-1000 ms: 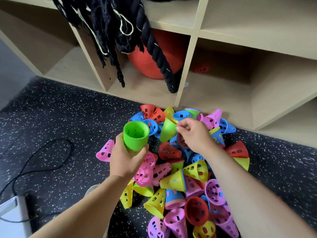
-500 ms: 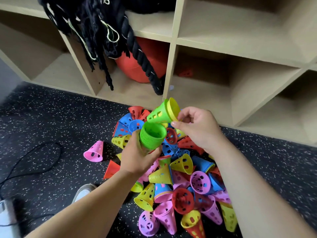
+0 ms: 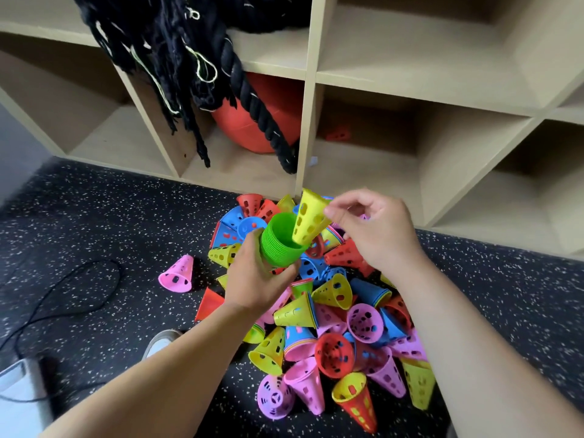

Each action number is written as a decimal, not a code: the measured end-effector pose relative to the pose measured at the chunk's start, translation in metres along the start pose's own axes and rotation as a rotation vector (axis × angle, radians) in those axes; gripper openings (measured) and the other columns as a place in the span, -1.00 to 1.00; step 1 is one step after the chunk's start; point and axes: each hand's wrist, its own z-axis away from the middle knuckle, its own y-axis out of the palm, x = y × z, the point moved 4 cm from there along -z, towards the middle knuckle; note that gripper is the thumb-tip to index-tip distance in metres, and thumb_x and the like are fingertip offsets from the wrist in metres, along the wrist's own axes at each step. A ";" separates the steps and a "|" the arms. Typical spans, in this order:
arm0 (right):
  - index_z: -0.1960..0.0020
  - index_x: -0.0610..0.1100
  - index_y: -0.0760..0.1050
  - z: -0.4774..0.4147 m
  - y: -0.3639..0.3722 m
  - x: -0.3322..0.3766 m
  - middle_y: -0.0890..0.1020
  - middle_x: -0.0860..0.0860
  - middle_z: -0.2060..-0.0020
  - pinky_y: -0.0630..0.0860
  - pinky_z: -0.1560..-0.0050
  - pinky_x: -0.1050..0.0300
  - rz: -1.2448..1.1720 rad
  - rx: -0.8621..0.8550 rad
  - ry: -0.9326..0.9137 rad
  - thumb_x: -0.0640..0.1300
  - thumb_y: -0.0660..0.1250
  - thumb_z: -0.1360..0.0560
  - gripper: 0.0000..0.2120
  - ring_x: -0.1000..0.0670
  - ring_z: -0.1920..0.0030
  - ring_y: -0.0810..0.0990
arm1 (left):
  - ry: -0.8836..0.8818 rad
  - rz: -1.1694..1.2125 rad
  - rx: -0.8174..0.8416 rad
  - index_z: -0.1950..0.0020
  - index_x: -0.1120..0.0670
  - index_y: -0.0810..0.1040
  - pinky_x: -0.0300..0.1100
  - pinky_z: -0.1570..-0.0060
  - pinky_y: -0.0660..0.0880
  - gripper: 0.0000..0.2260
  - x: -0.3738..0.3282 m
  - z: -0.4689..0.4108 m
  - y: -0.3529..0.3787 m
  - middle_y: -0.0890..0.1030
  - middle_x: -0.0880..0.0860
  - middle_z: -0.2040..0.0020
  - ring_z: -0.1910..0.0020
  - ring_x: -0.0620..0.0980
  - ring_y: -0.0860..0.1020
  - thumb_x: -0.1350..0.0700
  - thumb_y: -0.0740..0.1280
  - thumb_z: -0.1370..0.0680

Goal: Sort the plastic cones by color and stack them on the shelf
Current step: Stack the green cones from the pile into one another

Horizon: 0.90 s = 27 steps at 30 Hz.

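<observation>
The left hand (image 3: 252,279) was wrapped around a stack of green cones (image 3: 279,243), mouth up, above the far part of the mixed cone pile (image 3: 325,314) on the speckled floor (image 3: 94,216). The right hand (image 3: 376,229) pinched a yellow cone (image 3: 308,218), narrow end down, at the stack's rim. The shelf (image 3: 395,147) cubby just beyond the pile stood open, and bare floor lay to the left around one pink cone (image 3: 177,275).

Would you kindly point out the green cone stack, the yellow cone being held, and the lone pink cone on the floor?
green cone stack (image 3: 279,245): head view, ribbed outer side below the rims.
yellow cone (image 3: 308,216): head view, perforated side wall.
pink cone (image 3: 177,273): head view, side wall near its holes.
</observation>
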 end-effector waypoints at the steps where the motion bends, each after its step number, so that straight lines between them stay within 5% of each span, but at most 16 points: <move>1: 0.18 0.07 0.67 -0.002 -0.007 -0.001 0.68 0.12 0.28 0.59 0.17 0.01 -0.015 -0.076 -0.002 -0.11 0.54 -0.45 -0.89 0.08 0.30 0.59 | -0.012 0.010 -0.011 -0.28 -0.02 0.40 -0.15 0.05 0.46 -0.39 0.002 0.000 -0.002 0.59 -0.07 -0.06 -0.05 -0.03 0.57 -0.19 0.49 -0.32; 4: 0.22 0.09 0.63 -0.009 -0.021 -0.018 0.67 0.14 0.30 0.54 0.20 0.13 0.021 -0.174 0.062 -0.12 0.51 -0.48 -0.85 0.14 0.34 0.58 | -0.067 0.042 -0.059 -0.24 -0.02 0.41 -0.14 0.06 0.48 -0.42 0.010 0.000 -0.009 0.58 -0.09 -0.03 0.01 -0.04 0.56 -0.19 0.47 -0.31; 10: 0.18 -0.03 0.65 -0.007 -0.006 -0.082 0.61 0.19 0.30 0.35 0.30 0.48 0.327 -0.056 0.263 -0.12 0.49 -0.49 -0.92 0.26 0.30 0.51 | -0.096 0.067 -0.126 -0.12 -0.11 0.33 -0.18 0.09 0.42 -0.52 0.024 -0.001 -0.020 0.52 -0.13 0.06 0.05 -0.04 0.54 -0.04 0.56 -0.38; 17: -0.05 -0.11 0.66 -0.007 0.010 -0.125 0.65 0.11 0.11 0.39 0.17 0.38 0.339 -0.077 0.351 -0.10 0.47 -0.51 -0.85 0.16 0.16 0.56 | -0.112 0.062 -0.134 -0.13 -0.20 0.31 -0.07 0.04 0.54 -0.52 0.039 -0.010 -0.017 0.58 -0.05 -0.02 0.04 -0.04 0.57 -0.19 0.47 -0.34; 20: -0.06 -0.07 0.64 -0.007 0.008 -0.122 0.62 0.08 0.03 0.38 0.10 0.22 0.490 -0.191 0.159 -0.10 0.45 -0.50 -0.85 0.07 0.13 0.57 | -0.126 0.055 -0.136 -0.12 -0.18 0.31 -0.12 0.08 0.49 -0.52 0.041 -0.012 -0.013 0.57 -0.06 0.00 0.06 -0.03 0.55 -0.19 0.47 -0.33; 23: 0.09 -0.03 0.62 0.000 0.028 -0.110 0.59 0.16 0.19 0.47 0.22 0.19 0.594 0.062 -0.069 -0.09 0.41 -0.50 -0.98 0.12 0.26 0.51 | -0.139 0.054 -0.139 -0.15 -0.13 0.34 -0.14 0.09 0.46 -0.51 0.044 -0.013 -0.009 0.57 -0.04 -0.02 0.06 -0.03 0.55 -0.19 0.46 -0.33; 27: 0.22 -0.07 0.60 0.011 0.061 -0.114 0.62 0.08 0.32 0.48 0.28 0.14 0.767 0.408 -0.019 0.01 0.35 -0.54 -0.78 -0.01 0.24 0.58 | -0.136 0.063 -0.131 -0.20 -0.07 0.37 -0.14 0.07 0.45 -0.47 0.045 -0.016 -0.007 0.55 -0.05 -0.02 0.05 -0.04 0.53 -0.18 0.47 -0.34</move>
